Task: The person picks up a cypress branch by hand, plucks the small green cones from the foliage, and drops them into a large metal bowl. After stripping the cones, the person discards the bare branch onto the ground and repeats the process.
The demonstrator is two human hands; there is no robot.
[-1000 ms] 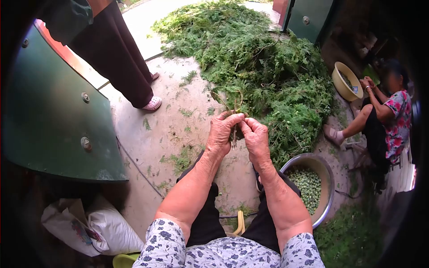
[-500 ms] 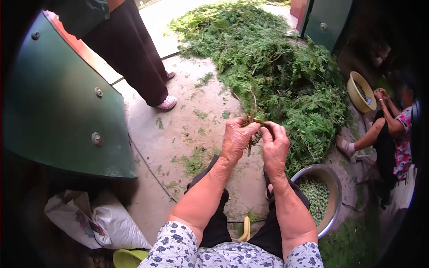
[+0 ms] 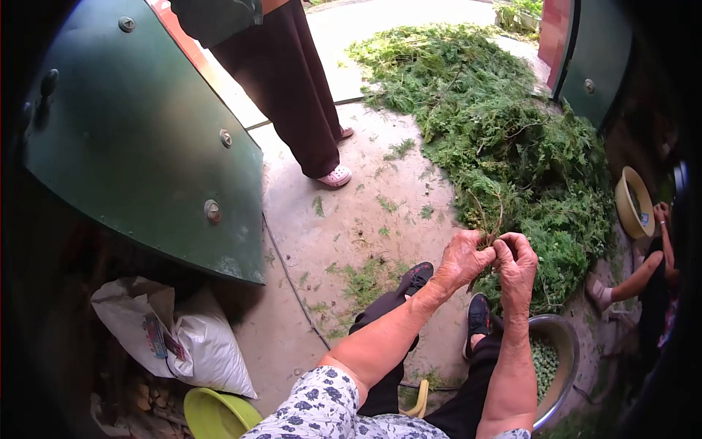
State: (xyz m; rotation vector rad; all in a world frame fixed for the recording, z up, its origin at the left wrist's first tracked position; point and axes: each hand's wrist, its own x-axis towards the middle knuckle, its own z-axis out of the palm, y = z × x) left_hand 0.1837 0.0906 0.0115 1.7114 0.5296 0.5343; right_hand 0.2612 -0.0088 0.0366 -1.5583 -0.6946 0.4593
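Note:
My left hand (image 3: pixel 466 257) is closed on a thin twig (image 3: pixel 500 212), whose bare brown stems stick up past the fingers. Close against it, my right hand (image 3: pixel 518 265) pinches at the same twig with thumb and forefinger; what lies between those fingertips is too small to make out. Behind both hands spreads a big heap of green conifer branches (image 3: pixel 504 132). Below my right forearm stands a metal basin (image 3: pixel 572 351), partly covered by the arm, with small green cones (image 3: pixel 542 369) in it.
A green metal door (image 3: pixel 146 146) fills the left side. White sacks (image 3: pixel 212 351) and a yellow-green basin (image 3: pixel 219 417) lie below it. One person in dark trousers (image 3: pixel 292 95) stands ahead; another sits at right by a yellow basin (image 3: pixel 629 205). A cable (image 3: pixel 292 285) crosses the floor.
The view has turned left, so everything sits further right. Both hands stay together at the twig, now seen in front of the branch heap.

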